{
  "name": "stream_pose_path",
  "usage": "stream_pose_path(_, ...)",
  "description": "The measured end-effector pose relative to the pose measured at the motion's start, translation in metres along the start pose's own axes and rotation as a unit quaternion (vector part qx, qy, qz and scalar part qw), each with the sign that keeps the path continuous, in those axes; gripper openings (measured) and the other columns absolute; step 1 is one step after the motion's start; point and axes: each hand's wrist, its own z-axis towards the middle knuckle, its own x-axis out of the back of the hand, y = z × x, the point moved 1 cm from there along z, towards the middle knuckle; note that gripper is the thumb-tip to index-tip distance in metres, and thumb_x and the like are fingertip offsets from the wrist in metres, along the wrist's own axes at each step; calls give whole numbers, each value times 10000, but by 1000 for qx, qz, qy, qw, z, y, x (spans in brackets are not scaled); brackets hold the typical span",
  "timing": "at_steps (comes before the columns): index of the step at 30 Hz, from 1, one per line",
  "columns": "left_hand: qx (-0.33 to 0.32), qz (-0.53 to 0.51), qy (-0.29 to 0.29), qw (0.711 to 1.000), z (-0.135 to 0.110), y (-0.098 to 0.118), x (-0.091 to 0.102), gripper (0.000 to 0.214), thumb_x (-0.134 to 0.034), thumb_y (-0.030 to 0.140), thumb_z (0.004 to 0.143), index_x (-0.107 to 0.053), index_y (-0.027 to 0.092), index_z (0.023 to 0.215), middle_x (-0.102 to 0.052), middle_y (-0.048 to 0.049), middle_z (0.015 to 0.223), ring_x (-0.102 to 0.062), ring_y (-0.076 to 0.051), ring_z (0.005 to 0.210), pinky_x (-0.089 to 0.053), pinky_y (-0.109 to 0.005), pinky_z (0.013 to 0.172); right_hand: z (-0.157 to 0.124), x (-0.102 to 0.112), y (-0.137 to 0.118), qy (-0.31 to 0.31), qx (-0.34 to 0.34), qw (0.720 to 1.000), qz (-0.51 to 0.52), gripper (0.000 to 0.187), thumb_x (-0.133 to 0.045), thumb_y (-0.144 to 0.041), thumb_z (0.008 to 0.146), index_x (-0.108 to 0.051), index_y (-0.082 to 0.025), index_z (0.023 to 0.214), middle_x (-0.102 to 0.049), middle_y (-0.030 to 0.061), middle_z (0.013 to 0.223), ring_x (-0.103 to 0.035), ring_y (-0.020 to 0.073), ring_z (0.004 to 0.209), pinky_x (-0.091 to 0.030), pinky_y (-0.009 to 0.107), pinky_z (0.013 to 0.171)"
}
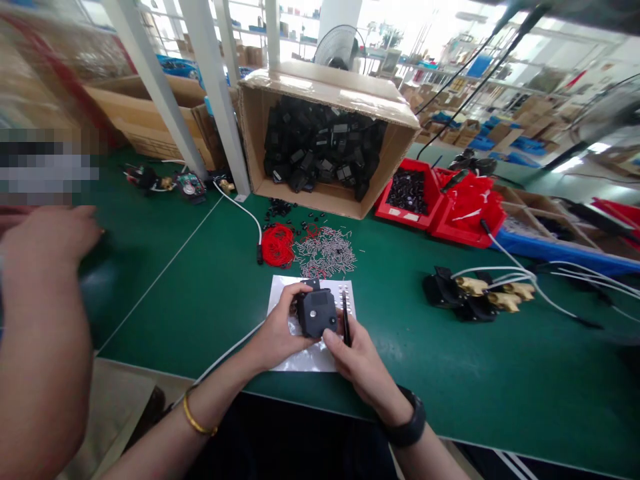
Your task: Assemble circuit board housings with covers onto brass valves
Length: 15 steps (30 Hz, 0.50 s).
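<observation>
A black plastic housing (321, 317) with a small silvery round spot on its face is held over a white sheet (305, 361). My left hand (275, 337) grips its left side, fingers and thumb closed round it. Dark tweezers (345, 325) stand upright in my right hand (361, 360), whose thumb also presses the housing's lower right corner. Small silvery round pieces (343, 289) sit in rows on the sheet's upper right part. Behind the sheet lie a heap of red rings (278, 245) and many small metal pins (330, 250).
A cardboard box (405, 127) of black housings lies open behind the pins. Red bins (397, 215) stand right of it. Brass-fitted black units (473, 287) with white cables lie at right. A co-worker's arm (43, 300) reaches in at left, near a metal post (220, 100).
</observation>
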Motion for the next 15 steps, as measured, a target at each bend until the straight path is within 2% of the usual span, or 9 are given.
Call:
stream_pose_path(2,10,-47,-24,999,0,-4,8,695,-774,340,630,-369,222,1183,-459,-99,1189,-498,-250,1090,-411,-389,936,0,-6,6,-7,-35,997,63,463,-695,-416,730,-535,-177,1093,-566,16,786,-426,71,464,-316,177,369)
stream_pose_path(4,6,-105,-59,993,2,-4,13,840,-785,509,562,-359,216,1224,-458,-115,1218,-479,-280,1125,-386,-405,964,-1,-13,9,3,-46,994,100,452,-733,-402,694,-549,-174,1038,-557,2,778,-295,23,396,-188,158,320)
stream_pose_path(6,22,-173,-70,982,6,-1,15,859,-662,649,627,-324,212,1285,-476,-128,1233,-474,-291,1142,-381,-411,965,-2,-18,9,20,-49,990,132,449,-757,-383,665,-554,-171,1004,-557,2,796,-243,8,391,-135,157,317)
stream_pose_path(7,41,-197,-63,977,8,1,14,790,-580,655,706,-318,207,1301,-498,-129,1220,-487,-284,1132,-392,-408,951,-3,-20,9,29,-47,988,145,448,-763,-375,654,-556,-170,994,-556,4,802,-235,6,392,-126,158,318)
stream_pose_path(9,90,-213,-29,972,12,6,11,587,-488,552,829,-369,194,1278,-549,-117,1157,-534,-260,1068,-430,-382,893,-4,-23,8,42,-42,985,160,451,-764,-367,645,-553,-175,993,-555,4,806,-219,5,389,-111,162,315)
stream_pose_path(11,112,-205,7,972,14,9,6,478,-526,450,834,-439,176,1217,-586,-98,1078,-566,-239,993,-456,-345,835,-5,-26,7,49,-38,985,163,452,-757,-366,647,-542,-183,1001,-559,6,816,-220,7,388,-108,162,311)
stream_pose_path(15,89,-177,57,978,12,11,-1,439,-537,412,823,-464,166,1180,-612,-69,969,-584,-203,877,-469,-299,756,-7,-29,6,58,-32,986,150,460,-754,-349,643,-526,-186,1008,-571,21,849,-289,21,417,-129,155,310)
